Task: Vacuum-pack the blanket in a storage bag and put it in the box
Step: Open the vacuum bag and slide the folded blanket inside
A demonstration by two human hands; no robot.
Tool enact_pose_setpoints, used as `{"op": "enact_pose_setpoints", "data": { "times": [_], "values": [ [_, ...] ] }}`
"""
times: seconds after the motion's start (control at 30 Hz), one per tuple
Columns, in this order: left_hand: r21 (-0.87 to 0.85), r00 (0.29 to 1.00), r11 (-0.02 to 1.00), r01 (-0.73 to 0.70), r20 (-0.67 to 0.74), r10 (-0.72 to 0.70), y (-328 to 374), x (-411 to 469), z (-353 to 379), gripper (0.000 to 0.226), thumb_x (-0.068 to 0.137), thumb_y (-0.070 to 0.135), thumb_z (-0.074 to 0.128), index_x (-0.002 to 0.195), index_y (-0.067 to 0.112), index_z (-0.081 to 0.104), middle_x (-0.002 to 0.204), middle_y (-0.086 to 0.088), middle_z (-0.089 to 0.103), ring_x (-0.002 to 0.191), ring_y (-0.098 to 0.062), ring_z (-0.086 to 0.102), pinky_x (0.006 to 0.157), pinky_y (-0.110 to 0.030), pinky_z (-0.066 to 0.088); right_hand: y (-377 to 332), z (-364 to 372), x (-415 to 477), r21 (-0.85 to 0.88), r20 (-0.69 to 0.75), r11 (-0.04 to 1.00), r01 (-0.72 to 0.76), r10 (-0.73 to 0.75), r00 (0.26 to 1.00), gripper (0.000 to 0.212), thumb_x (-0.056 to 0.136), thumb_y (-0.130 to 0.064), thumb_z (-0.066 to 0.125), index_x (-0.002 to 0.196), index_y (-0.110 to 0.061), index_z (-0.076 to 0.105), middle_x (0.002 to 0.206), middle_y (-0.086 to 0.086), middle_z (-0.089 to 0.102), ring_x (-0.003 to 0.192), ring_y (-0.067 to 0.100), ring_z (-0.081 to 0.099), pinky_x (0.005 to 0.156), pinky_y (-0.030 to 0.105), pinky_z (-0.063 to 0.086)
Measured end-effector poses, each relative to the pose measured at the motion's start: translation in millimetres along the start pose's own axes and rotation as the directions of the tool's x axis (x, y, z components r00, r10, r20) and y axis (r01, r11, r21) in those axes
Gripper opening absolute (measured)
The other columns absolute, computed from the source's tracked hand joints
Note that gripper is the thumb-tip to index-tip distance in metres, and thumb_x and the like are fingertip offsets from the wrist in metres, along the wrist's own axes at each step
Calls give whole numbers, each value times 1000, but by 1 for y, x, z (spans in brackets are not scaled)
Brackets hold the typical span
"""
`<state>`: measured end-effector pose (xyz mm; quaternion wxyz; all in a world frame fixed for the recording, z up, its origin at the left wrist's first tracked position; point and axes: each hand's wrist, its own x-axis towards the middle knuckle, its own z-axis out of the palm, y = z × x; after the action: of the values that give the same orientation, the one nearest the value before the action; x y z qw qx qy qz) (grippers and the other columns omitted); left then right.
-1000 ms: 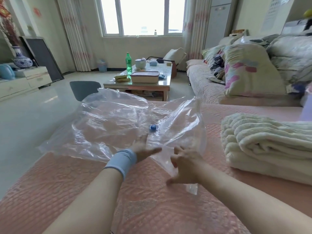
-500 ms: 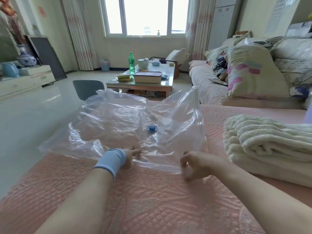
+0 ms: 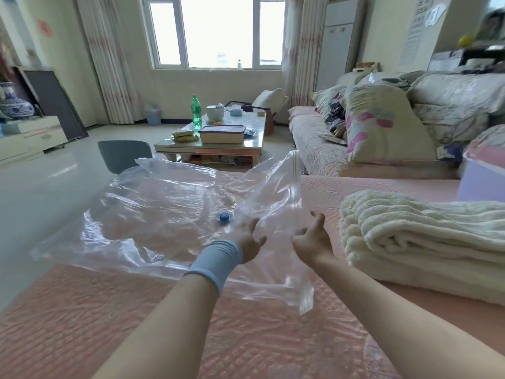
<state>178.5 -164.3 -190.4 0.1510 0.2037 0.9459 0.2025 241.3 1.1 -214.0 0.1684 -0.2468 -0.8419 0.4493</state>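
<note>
1. Pink quilted bedding (image 3: 114,310) fills the lower part of the frame. Beyond it lies a bright living room with a window (image 3: 218,31) at upper centre.
2. A clear storage bag (image 3: 153,214) lies spread and crumpled across the bedding at centre left. Its blue valve (image 3: 224,216) sits near the middle of the frame.
3. The bag's zip strip (image 3: 297,192) runs along its right side, from a raised corner down towards the lower centre.
4. The left hand (image 3: 247,239), with a blue wristband (image 3: 216,258) on the wrist, reaches forward just right of the valve. Its fingers are stretched out and relaxed, partly veiled by the film, and grasp nothing that shows.
5. The right hand (image 3: 311,239) is just beside the zip strip, with the thumb up and the fingers curled towards the plastic. I cannot tell whether it pinches the strip or only touches it.
6. The folded cream blanket (image 3: 423,242) rests on the bedding at the right, outside the bag and close to the right hand.
7. Further back, at centre, a low coffee table (image 3: 257,149) carries a green bottle (image 3: 196,110) and a lidded container (image 3: 222,134). A grey chair (image 3: 123,157) stands to its left.
8. A sofa (image 3: 314,149) piled with pillows (image 3: 382,127) fills the upper right.
9. A lavender container (image 3: 481,181), cut off by the right edge, sits behind the blanket.
</note>
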Motion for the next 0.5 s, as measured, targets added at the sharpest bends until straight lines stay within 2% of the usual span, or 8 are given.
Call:
{"op": "enact_pose_setpoints", "data": {
  "times": [0.03, 0.1, 0.17, 0.27, 0.37, 0.43, 0.5],
  "values": [
    [-17, 997, 999, 30, 67, -29, 2, 0, 4, 60, 102, 44, 37, 154, 21, 18, 161, -9, 17, 146, -31, 22, 119, -43, 19, -1, -4, 0, 81, 47, 996, -25, 21, 999, 66, 84, -11, 66, 140, -20, 31, 106, 12, 66, 82, 27, 68, 71, 35, 57],
    [16, 985, 996, 82, 154, -84, 8, -1, 2, 58, 105, 42, 27, 152, 8, 24, 159, -15, 23, 146, -30, 22, 118, -35, 19, -9, -10, -4, 244, 200, 967, -78, 29, 979, 55, 79, 0, 76, 129, -7, 53, 94, 16, 71, 60, 21, 69, 52, 25, 52],
    [34, 991, 992, 122, 49, -123, 20, -2, -10, 53, 107, 36, 21, 148, 4, 33, 154, -18, 32, 142, -32, 30, 113, -33, 24, -16, -16, -10, 305, 285, 951, -58, -33, 958, 37, 80, -2, 79, 115, -2, 67, 96, 19, 73, 54, 18, 67, 47, 19, 47],
    [-59, 977, 996, 61, -203, -71, 49, -6, -28, 57, 101, 53, 24, 141, 17, 45, 145, -16, 46, 129, -32, 47, 108, -42, 35, -21, -25, -17, 366, 280, 930, 37, -148, 948, 28, 87, -5, 73, 115, -7, 68, 101, 13, 75, 59, 15, 67, 52, 16, 47],
    [-258, 964, 958, -129, -258, 61, 77, -14, -22, 58, 89, 64, 47, 134, 28, 43, 132, -7, 55, 106, -27, 59, 97, -41, 47, -23, -37, -18, 378, 314, 919, 113, -241, 918, 30, 90, 3, 60, 102, -24, 69, 86, -7, 73, 69, 5, 64, 60, 11, 45],
    [-226, 958, 964, -143, -277, 77, 86, -17, -14, 56, 90, 56, 53, 138, 33, 37, 132, -7, 55, 106, -28, 60, 96, -42, 48, -22, -48, -18, 254, 285, 948, 191, -262, 922, 36, 85, 4, 57, 89, -28, 73, 78, -16, 70, 75, -2, 61, 71, 13, 45],
    [-167, 949, 978, -128, -306, 72, 88, -13, -10, 51, 95, 33, 53, 141, 34, 31, 133, -8, 57, 108, -30, 60, 96, -44, 50, -15, -60, -16, 74, 203, 946, 315, -324, 924, 38, 83, 1, 54, 94, -26, 79, 90, -18, 73, 80, -7, 61, 82, 17, 45]
  ]
}}
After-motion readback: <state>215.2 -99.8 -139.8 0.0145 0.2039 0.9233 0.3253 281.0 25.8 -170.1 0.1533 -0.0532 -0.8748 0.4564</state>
